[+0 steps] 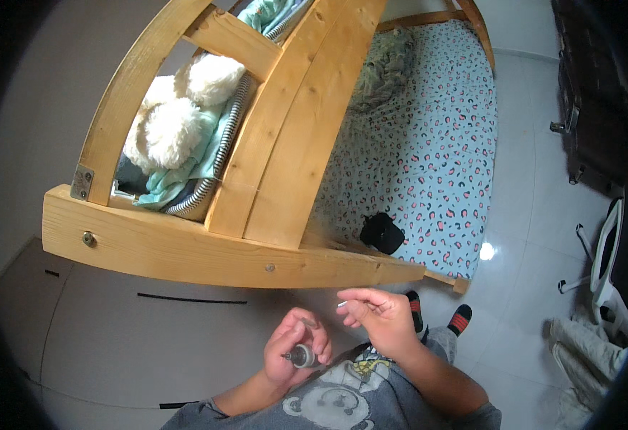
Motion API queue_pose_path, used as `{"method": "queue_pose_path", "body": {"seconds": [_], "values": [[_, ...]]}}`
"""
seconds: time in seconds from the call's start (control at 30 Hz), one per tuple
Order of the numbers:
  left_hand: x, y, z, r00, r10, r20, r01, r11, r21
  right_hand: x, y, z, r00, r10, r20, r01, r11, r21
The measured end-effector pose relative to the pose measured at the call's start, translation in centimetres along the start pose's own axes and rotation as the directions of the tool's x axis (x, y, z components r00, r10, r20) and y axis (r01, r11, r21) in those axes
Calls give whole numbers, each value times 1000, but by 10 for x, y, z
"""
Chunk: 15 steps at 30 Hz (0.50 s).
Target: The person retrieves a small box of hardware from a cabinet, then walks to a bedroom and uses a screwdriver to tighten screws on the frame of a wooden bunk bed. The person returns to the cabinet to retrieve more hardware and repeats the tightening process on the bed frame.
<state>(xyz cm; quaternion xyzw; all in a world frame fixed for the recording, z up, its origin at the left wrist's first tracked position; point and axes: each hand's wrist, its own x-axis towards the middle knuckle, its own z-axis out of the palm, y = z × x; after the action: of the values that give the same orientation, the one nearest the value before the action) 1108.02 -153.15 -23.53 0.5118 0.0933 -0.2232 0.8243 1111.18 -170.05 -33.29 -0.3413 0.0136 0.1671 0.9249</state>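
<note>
In front of my chest, my left hand [290,356] is curled round a small grey, rounded object [302,356] with a dark narrow tip pointing left. Its exact kind I cannot make out. A little higher and to the right, my right hand [384,320] pinches a small, thin, pale piece [342,304] between thumb and fingers. The two hands are apart. Beyond them stands the wooden bunk bed frame [185,247], with a metal bolt [88,239] and a metal bracket [82,182] at its left corner. Neither hand touches the frame.
White plush toys [174,129] and teal cloth lie on the upper bunk. Below is a leopard-print mattress [443,150] with a black bag or cap-like item [382,233]. A white-framed chair [608,265] and a dark suitcase [590,107] stand at the right.
</note>
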Motion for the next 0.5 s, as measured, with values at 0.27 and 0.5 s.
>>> {"method": "queue_pose_path", "body": {"seconds": [0.27,0.5], "values": [[4,-2,16,996,-92,-13,91,993,-70,-15,-9,5,992,-95,82,96,995,-9],[4,-4,14,993,-91,-79,86,994,-64,-18,-12,9,989,-118,89,104,983,151]]}}
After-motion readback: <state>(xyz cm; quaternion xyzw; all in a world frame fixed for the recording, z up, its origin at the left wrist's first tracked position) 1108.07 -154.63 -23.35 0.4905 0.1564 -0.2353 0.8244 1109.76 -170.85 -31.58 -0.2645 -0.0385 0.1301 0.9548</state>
